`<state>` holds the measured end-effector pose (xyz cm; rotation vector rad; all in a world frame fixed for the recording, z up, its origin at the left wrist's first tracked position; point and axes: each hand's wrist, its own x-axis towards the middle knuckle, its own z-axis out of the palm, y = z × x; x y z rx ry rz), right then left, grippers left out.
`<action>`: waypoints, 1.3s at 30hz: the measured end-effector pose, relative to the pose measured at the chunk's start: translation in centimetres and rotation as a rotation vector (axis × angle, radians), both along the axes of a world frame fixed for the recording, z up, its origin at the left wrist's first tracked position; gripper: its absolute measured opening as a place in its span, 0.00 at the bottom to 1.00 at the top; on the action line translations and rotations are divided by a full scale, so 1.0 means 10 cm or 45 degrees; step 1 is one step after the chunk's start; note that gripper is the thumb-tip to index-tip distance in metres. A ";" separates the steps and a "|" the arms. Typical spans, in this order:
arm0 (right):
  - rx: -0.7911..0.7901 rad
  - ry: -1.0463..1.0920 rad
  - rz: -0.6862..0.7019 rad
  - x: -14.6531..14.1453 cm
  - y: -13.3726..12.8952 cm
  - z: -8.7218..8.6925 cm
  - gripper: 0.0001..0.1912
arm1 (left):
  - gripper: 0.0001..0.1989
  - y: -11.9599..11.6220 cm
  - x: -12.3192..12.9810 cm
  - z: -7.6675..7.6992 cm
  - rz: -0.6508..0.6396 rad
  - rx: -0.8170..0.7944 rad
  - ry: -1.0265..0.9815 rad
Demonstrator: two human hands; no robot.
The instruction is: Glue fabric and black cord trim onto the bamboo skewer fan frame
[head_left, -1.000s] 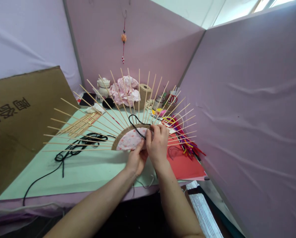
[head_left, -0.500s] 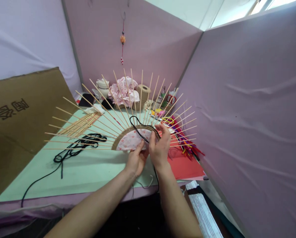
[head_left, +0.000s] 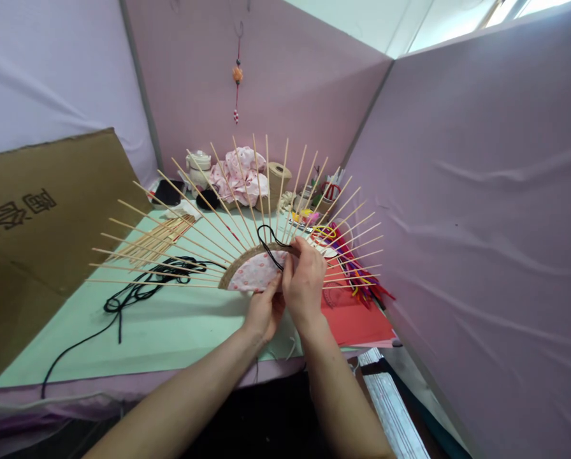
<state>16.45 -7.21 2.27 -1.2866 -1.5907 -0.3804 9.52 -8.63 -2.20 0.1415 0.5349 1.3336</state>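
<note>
A half-round piece covered in pink-and-white patterned fabric (head_left: 250, 274) is held up over the table. Its curved edge has a brown cord-like rim (head_left: 232, 268), from which many thin wooden sticks (head_left: 202, 191) fan outward. My left hand (head_left: 265, 313) grips the straight lower edge, thumb on the fabric. At the right part of the rim, my right hand (head_left: 305, 280) is closed on black cord, its fingertips among the stick bases. A loop of that black cord (head_left: 260, 237) stands up over the rim. The fingers hide the exact pinch point.
Tangled black cord (head_left: 171, 271) lies on the pale green tabletop (head_left: 180, 338) at left, beside a bundle of sticks (head_left: 164, 239). Red sheets (head_left: 357, 322) and colourful pipe cleaners (head_left: 362, 280) are at right. Behind stand crumpled pink cloth (head_left: 240, 175), a twine roll (head_left: 278, 178) and a white jar (head_left: 198, 169).
The fan of sticks has turned slightly clockwise and shifted a little right. My right fingers have curled in closer to the rim, and the black loop has moved slightly right and become smaller.
</note>
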 end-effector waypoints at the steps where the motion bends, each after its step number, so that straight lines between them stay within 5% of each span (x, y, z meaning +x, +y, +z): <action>1: 0.023 0.008 0.009 0.00 -0.02 0.01 0.19 | 0.10 0.00 0.00 0.00 -0.003 -0.004 0.002; 5: 0.156 0.047 -0.032 0.03 -0.04 0.06 0.17 | 0.11 0.01 -0.01 0.01 -0.017 0.050 -0.011; 15: 0.045 -0.002 0.003 0.09 0.10 0.15 0.12 | 0.13 -0.01 0.01 -0.02 -0.013 0.094 0.009; 25: 0.044 0.116 0.043 0.06 0.10 0.06 0.13 | 0.11 -0.04 0.01 0.00 -0.020 0.050 0.051; 32: 0.320 0.198 0.077 0.14 -0.04 0.09 0.15 | 0.09 0.00 -0.01 0.00 0.005 0.093 -0.012; 39: 0.090 0.090 0.075 0.16 -0.07 -0.09 0.17 | 0.13 0.02 -0.02 -0.04 -0.021 0.101 -0.005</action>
